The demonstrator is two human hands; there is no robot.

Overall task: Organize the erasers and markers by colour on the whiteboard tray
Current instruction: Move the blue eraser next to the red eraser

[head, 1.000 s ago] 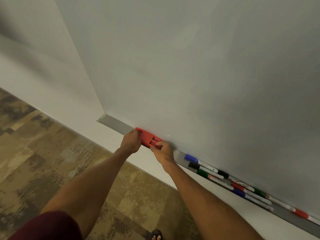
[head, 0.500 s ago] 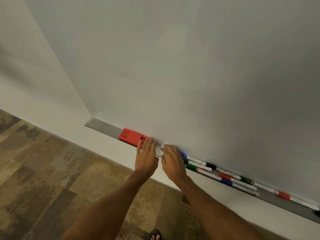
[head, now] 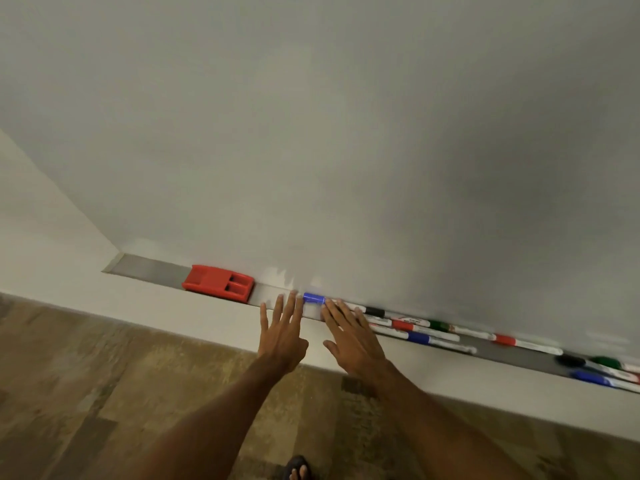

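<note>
A red eraser (head: pixel 218 283) lies near the left end of the grey whiteboard tray (head: pixel 149 266). To its right a blue-capped marker (head: pixel 314 298) lies against the board. Beyond it, several markers with black, red, green and blue caps (head: pixel 420 330) lie mixed along the tray. My left hand (head: pixel 283 332) is flat with fingers spread, its tips at the tray edge just left of the blue cap, holding nothing. My right hand (head: pixel 351 336) is also flat and spread, its fingertips over the near ends of the markers. Parts of those markers are hidden under it.
The whiteboard (head: pixel 346 150) rises behind the tray, with the pale wall (head: pixel 41 244) to its left and below. More markers (head: pixel 604 370) lie at the tray's far right. Patterned brown carpet (head: pixel 104 393) covers the floor, and a sandalled foot (head: pixel 297 469) shows at the bottom.
Both hands let go of the red eraser, which now lies on the tray, and moved right with fingers spread to the blue-capped marker. The view shifted right, showing more markers.
</note>
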